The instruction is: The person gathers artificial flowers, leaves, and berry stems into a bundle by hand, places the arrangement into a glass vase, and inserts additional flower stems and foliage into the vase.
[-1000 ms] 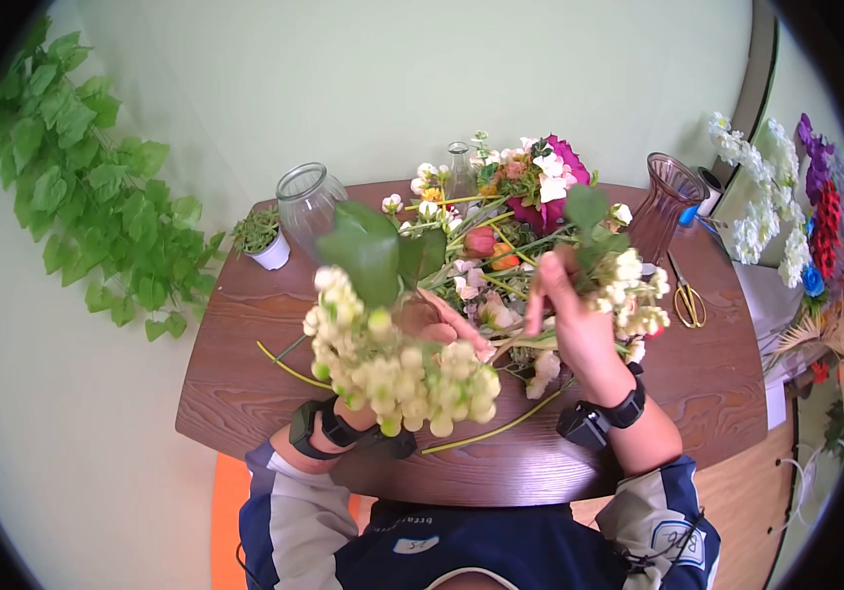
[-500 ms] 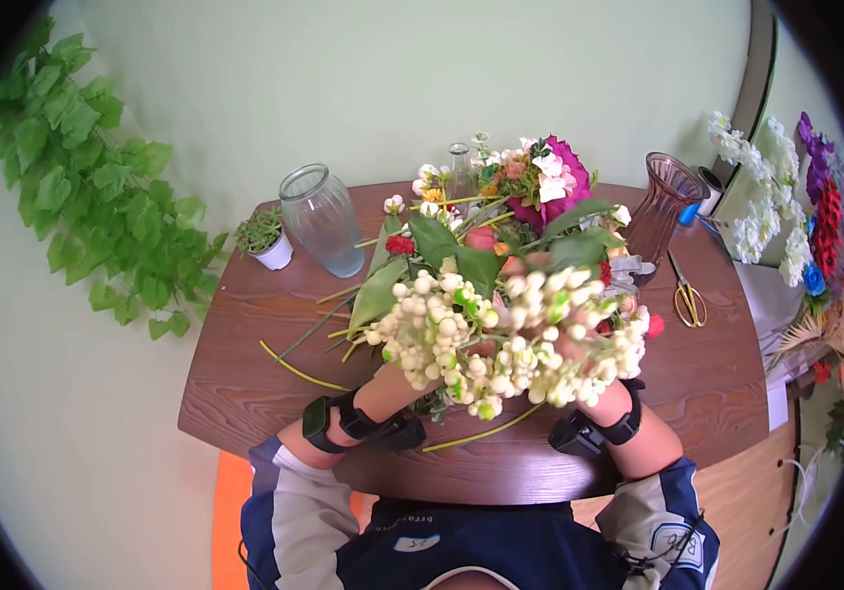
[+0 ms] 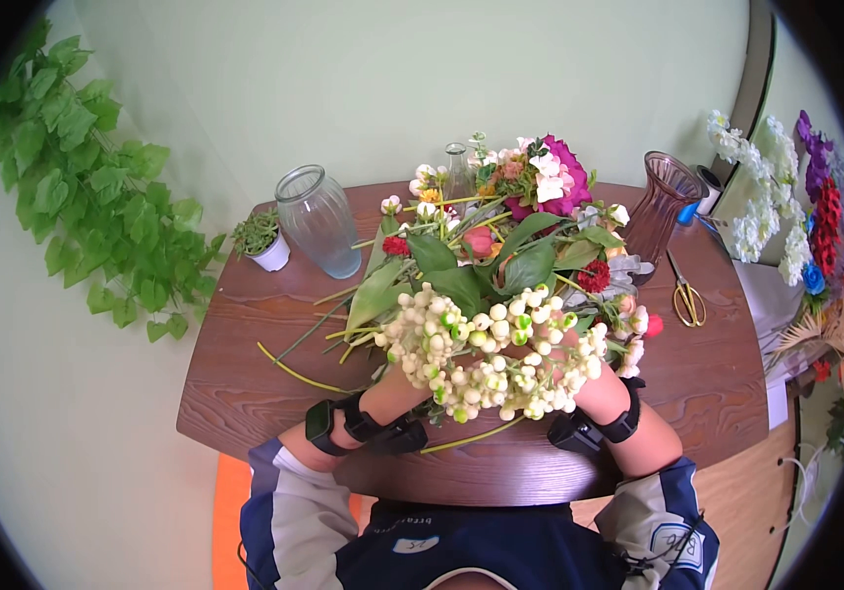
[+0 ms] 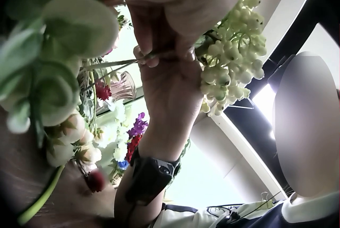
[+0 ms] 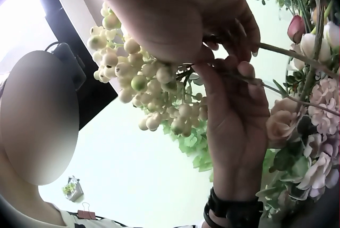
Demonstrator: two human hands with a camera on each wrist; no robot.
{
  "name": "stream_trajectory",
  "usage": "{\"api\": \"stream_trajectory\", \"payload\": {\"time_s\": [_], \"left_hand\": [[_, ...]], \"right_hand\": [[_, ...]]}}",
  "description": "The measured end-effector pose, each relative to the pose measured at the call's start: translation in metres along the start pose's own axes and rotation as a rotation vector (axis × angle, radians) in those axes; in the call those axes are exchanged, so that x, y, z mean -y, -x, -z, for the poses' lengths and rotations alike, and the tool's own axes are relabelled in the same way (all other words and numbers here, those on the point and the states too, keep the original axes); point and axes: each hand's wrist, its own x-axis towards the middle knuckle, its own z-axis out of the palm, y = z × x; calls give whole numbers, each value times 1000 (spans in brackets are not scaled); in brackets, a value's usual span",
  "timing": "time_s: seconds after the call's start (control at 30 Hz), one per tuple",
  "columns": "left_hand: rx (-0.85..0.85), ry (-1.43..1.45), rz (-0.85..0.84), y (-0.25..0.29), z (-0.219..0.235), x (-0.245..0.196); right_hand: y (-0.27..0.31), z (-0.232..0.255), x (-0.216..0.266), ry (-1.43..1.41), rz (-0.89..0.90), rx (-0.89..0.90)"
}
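Two sprays of cream-white berries [image 3: 441, 329] with green leaves hang over the near part of the table, covering most of both hands in the head view. In the right wrist view my left hand [image 5: 236, 116] pinches thin berry stems between thumb and fingertips. Close against it, my right hand [image 4: 172, 82] in the left wrist view has its fingers curled at the same stems. A brown-green stem [image 5: 289, 53] runs out from the fingers, away from the berry heads. Beyond the hands lies a pile of flowers, with a magenta bloom [image 3: 561, 175] and a red carnation [image 3: 594, 276].
A clear glass vase [image 3: 321, 224] and a small potted succulent [image 3: 262, 239] stand at the back left. A pinkish glass vase [image 3: 660, 211] stands at the back right, near gold-handled scissors [image 3: 688, 300]. A loose stem [image 3: 302, 368] lies at left.
The hands came together from apart, bringing the two berry sprays side by side over the table's middle. Since half a second ago the right spray has shifted slightly left.
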Motion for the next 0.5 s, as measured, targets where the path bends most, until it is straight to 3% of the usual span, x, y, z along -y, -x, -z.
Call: {"api": "stream_trajectory", "payload": {"time_s": [0.5], "left_hand": [[-30, -141, -9, 3, 44, 20]], "right_hand": [[12, 3, 27, 67, -341, 108]]}}
